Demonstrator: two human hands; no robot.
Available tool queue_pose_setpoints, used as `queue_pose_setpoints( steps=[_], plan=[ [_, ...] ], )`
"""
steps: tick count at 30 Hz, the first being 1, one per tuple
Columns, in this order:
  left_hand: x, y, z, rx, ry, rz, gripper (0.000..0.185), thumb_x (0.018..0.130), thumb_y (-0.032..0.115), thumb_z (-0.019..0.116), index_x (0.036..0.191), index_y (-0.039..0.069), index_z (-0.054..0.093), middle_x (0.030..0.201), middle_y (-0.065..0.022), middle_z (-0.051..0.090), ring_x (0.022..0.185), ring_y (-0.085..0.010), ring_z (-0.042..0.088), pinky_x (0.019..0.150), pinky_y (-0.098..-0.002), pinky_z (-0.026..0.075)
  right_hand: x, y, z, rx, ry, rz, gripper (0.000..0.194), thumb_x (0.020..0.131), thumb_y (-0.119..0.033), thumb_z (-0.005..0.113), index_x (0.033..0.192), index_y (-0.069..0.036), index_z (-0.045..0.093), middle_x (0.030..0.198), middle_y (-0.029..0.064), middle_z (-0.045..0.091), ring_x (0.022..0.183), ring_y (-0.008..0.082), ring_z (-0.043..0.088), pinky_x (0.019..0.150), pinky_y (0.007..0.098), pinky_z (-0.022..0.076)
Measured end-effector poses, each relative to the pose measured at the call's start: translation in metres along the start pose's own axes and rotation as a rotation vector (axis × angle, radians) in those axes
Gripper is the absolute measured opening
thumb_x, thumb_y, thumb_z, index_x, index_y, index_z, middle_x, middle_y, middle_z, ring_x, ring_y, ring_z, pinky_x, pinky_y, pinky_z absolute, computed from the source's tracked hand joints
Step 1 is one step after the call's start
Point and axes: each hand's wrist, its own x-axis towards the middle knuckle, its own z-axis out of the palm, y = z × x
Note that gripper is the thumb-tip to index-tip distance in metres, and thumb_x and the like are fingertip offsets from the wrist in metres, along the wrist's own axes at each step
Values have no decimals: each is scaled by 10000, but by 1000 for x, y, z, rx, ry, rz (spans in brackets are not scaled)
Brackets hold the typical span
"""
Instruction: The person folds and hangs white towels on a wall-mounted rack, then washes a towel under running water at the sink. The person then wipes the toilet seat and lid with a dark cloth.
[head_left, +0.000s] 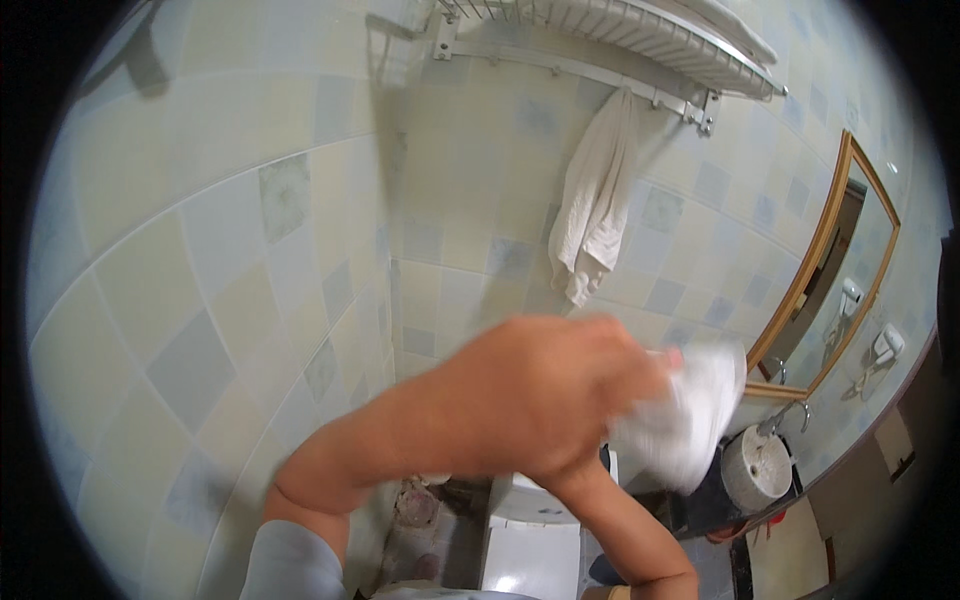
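Observation:
My left hand (555, 382), blurred, reaches across from the left with its fingers curled at the edge of a white cloth-like item (694, 420). That item is blurred too, so I cannot tell exactly what it is. My right forearm (630, 517) rises from the lower right and passes behind my left hand. Most of my right hand (566, 469) is hidden there, and whether it grips anything cannot be seen. Beyond both hands, a white towel (596, 202) hangs from a rail on the tiled wall (465, 225).
A metal wire rack (637, 34) juts from the wall above. At right are a wood-framed mirror (847, 300), a hair dryer (889, 343), a faucet (784, 418) and a round washbasin (756, 469) on a dark counter. Below stands a white toilet (531, 551).

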Motion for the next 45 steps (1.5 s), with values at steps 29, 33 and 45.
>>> queue_pose_setpoints(
  steps=[29,33,45],
  plan=[
    [121,-197,-223,-727,934,-118,353,932,129,593,1191,-98,520,1160,-176,584,1000,-285,618,855,-404,588,510,133,-10,-17,281,-164,507,949,-443,537,1338,-119,547,1146,221,654,975,337,669,838,447,524],
    [155,-228,-245,-717,922,-357,274,908,74,612,1110,-92,532,1079,-183,577,975,-267,623,822,-349,626,532,162,3,130,-328,189,753,915,-735,406,1092,-72,715,910,176,708,869,285,691,774,414,517],
    [154,-287,-270,-907,858,-351,286,903,188,621,1075,-37,579,984,-186,643,829,-289,661,703,-379,598,463,156,30,-353,281,-216,541,835,-338,670,1302,-93,552,1003,232,678,948,418,647,851,471,505]
  ],
)
